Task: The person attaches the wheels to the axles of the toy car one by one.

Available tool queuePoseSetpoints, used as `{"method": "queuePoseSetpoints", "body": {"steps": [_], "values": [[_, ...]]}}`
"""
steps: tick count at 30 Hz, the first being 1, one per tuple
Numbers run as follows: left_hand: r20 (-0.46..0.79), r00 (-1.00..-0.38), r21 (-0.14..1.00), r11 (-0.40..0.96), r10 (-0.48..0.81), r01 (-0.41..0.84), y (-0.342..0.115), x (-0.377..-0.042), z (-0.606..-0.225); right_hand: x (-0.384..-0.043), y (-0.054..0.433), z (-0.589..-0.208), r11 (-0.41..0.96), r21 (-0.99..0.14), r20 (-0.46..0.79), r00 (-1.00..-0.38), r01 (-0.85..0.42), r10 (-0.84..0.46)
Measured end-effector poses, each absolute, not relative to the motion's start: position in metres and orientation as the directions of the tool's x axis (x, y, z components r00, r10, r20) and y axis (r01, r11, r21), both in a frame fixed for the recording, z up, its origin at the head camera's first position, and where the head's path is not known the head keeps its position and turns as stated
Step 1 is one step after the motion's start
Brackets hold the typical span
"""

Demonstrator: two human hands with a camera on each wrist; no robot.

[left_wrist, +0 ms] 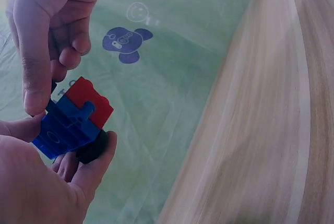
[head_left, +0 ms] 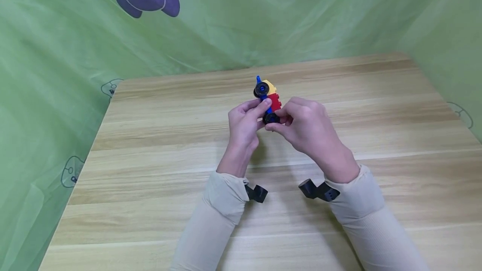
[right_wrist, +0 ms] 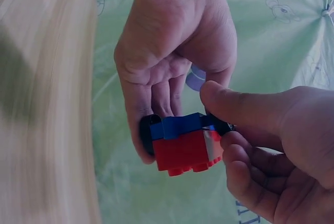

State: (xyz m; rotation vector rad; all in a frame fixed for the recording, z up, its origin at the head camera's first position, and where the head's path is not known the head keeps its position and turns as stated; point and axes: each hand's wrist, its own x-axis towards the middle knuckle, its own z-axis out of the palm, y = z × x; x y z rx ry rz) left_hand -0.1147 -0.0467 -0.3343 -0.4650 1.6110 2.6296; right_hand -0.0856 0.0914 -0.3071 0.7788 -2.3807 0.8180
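A small toy car built of blocks is held up above the table, tipped on end, in the head view. It has a red brick (head_left: 274, 102), a yellow piece (head_left: 270, 86), a blue chassis (left_wrist: 62, 127) and black wheels, one of them the far wheel (head_left: 261, 89). My left hand (head_left: 244, 126) grips the car by its chassis, thumb lying along the side. With thumb and fingertips, my right hand (head_left: 309, 128) pinches the car at its near wheel (head_left: 270, 119). The right wrist view shows studs on the red brick's underside there, and fingers partly cover the wheels.
A wood-grain table (head_left: 150, 137) spreads under both forearms. Behind and beside it hangs a green curtain (head_left: 226, 32) with purple printed figures. A black wrist camera (head_left: 259, 193) sits on the left cuff, and another black camera (head_left: 320, 190) on the right one.
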Motion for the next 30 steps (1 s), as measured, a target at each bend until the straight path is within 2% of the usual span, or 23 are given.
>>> {"method": "queuePoseSetpoints", "body": {"steps": [10,18,30], "values": [[-0.237,-0.950,0.872,-0.476,-0.204,-0.115,-0.0421,-0.1124,-0.3283,-0.0842,0.0856,-0.3100,0.647,-0.360,0.665,-0.671,-0.672,-0.328],[-0.188,-0.944,0.914,-0.401,-0.271,-0.067,-0.0389,-0.1090,-0.3288,-0.0779,0.0830,-0.3087,0.745,-0.291,0.611,-0.716,-0.600,-0.338],[-0.198,-0.955,0.885,-0.460,-0.219,-0.078,-0.0413,-0.1106,-0.3318,-0.0820,0.0864,-0.3091,0.727,-0.320,0.622,-0.714,-0.607,-0.321]]}}
